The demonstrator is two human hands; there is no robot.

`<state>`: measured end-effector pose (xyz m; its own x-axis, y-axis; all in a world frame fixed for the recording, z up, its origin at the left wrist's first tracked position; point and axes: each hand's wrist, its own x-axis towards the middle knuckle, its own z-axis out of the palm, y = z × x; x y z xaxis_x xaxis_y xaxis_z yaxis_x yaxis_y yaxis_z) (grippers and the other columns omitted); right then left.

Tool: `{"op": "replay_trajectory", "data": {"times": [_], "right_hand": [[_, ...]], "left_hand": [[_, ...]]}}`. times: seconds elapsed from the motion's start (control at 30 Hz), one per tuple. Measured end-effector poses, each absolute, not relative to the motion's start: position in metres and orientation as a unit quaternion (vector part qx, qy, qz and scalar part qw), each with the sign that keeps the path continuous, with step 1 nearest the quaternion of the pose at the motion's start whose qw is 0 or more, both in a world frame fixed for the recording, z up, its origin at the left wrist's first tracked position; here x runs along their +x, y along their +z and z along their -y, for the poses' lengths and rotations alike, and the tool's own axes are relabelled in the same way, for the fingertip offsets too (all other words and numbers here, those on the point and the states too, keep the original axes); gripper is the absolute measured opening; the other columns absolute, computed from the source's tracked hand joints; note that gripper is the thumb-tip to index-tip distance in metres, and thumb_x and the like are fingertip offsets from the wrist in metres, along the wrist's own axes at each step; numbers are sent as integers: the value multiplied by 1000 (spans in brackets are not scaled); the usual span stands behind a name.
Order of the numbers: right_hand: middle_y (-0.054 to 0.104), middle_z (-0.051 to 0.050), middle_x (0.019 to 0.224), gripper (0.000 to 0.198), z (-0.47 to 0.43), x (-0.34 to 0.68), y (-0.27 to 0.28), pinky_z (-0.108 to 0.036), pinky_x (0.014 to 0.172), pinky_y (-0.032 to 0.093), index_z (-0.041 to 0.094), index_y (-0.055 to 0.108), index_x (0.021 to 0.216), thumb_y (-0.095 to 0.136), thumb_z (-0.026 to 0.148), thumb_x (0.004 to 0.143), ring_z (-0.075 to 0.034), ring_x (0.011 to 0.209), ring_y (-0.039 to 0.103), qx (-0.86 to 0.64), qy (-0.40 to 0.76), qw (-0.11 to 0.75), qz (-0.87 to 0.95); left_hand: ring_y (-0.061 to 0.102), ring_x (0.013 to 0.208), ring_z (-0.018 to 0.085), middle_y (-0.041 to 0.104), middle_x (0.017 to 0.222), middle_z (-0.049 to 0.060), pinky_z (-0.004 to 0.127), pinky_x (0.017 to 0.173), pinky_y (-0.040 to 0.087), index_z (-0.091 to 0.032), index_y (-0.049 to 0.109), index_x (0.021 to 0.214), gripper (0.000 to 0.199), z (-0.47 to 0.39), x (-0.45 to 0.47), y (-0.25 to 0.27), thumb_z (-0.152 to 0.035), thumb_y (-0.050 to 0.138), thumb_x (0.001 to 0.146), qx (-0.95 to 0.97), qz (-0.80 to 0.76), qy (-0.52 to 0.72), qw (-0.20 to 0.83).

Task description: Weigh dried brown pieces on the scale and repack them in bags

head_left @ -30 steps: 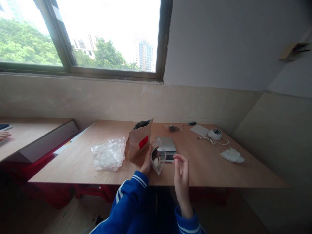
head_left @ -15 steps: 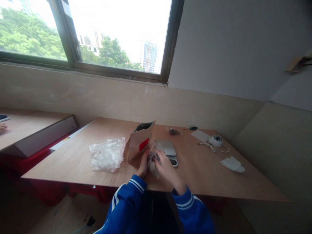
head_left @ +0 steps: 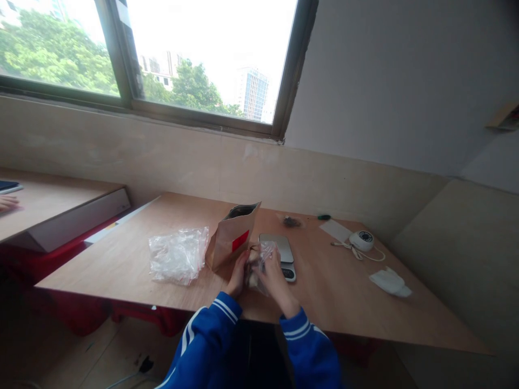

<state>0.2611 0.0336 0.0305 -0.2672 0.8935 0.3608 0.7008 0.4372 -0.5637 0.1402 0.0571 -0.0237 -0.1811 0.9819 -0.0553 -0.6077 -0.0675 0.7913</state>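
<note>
Between my hands is a clear plastic bag (head_left: 259,283) with pale and dark pieces in it, near the table's front edge. My left hand (head_left: 238,274) is closed around the bag's left side. On the other side, my right hand (head_left: 272,273) grips the bag's upper right part, its fingers curled into the film. Just behind my left hand stands an open brown paper pouch (head_left: 227,243) with a red label. A small digital scale (head_left: 279,248) lies behind my right hand, partly covered by the bag.
A stack of clear zip bags (head_left: 178,256) lies on the left. Farther back are a small bag of dark pieces (head_left: 291,221) and a green-handled screwdriver (head_left: 323,217). To the right sit a white dome camera (head_left: 361,240) and a crumpled white tissue (head_left: 390,282). Another person's hand (head_left: 8,203) rests on the left table.
The bag's clear film has come up between my hands, and my right hand has shifted on it. The whole view has tilted slightly.
</note>
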Motion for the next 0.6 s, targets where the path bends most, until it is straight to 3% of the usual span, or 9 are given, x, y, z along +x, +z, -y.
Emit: {"op": "replay_trajectory", "data": {"times": [0.07,0.13,0.27,0.47,0.6], "right_hand": [[31,-16,150,57,-33,263,32,-57,113,22,16,45,136,57,23,80,-34,143,17,-494,156,348,781],[46,-15,139,50,-31,265,36,-55,112,26,17,51,130,58,22,80,-32,137,31,-467,175,361,788],[63,-11,118,39,-26,268,41,-49,103,41,19,57,120,59,19,81,-27,113,56,-431,232,380,785],[60,-8,124,45,-19,271,48,-45,104,39,24,56,125,59,17,81,-24,118,53,-398,265,381,791],[62,-5,113,38,-18,276,56,-40,99,44,25,63,115,61,14,79,-23,110,57,-400,279,383,785]], "left_hand": [[60,108,26,72,102,8,37,102,39,-16,72,89,32,-56,141,-21,-41,70,69,253,-345,685,589],[62,103,23,72,97,7,35,99,41,-16,72,88,31,-54,141,-19,-41,69,70,242,-342,690,591],[64,93,21,72,88,5,32,93,44,-15,72,83,27,-50,139,-15,-39,68,72,230,-341,694,591],[64,89,19,72,85,4,28,87,45,-16,71,80,21,-48,139,-14,-35,69,71,216,-336,695,597],[63,79,17,71,82,5,27,77,48,-13,70,82,28,-48,141,-15,-39,69,70,208,-322,682,623]]}}
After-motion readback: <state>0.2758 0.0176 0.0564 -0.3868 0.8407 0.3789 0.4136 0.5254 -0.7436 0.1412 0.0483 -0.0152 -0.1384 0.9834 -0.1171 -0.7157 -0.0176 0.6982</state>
